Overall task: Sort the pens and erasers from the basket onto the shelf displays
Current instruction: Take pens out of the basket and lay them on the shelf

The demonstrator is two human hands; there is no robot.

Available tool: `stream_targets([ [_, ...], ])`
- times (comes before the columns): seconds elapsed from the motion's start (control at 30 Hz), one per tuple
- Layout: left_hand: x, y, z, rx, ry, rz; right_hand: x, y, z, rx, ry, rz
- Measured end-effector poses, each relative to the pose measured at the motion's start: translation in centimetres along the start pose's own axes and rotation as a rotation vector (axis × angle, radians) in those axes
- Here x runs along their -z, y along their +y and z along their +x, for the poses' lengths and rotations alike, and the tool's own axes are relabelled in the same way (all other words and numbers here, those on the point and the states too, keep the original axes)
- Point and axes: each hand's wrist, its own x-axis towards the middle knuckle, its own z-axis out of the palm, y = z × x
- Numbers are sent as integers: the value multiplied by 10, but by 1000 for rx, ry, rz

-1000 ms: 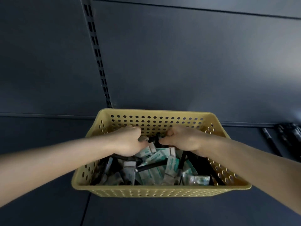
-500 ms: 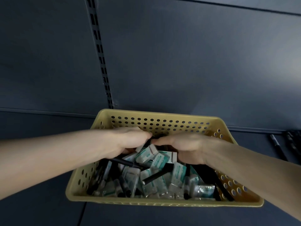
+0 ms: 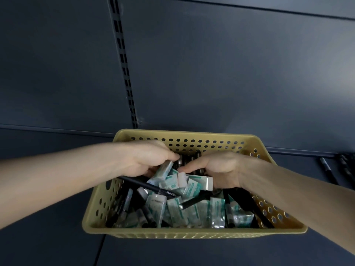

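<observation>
Yellow perforated plastic basket [image 3: 192,232], boxed erasers [image 3: 194,210].

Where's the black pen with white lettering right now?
The black pen lies slantwise on the eraser packs, left of centre in the yellow basket, just below the left hand in the head view.
</observation>
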Motion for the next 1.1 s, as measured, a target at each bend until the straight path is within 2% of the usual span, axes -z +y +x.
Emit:
stream_targets([
  [0.17,7,1,-12,-78,-15,-25,0,-2,-2,63,17,-29],
  [0.47,20,-4,-26,-269,-33,-4,-2,0,-3,288,34,-140],
  [0.6,24,-11,-28,-372,105,154,-8,-1,-9,385,77,-184],
  [0.77,18,-11,-34,-464,157,-61,-13,1,-8,453,72,-194],
  [1.1,11,-7,-38,-660,315,-245,-14,-5,-9,723,170,-154],
])
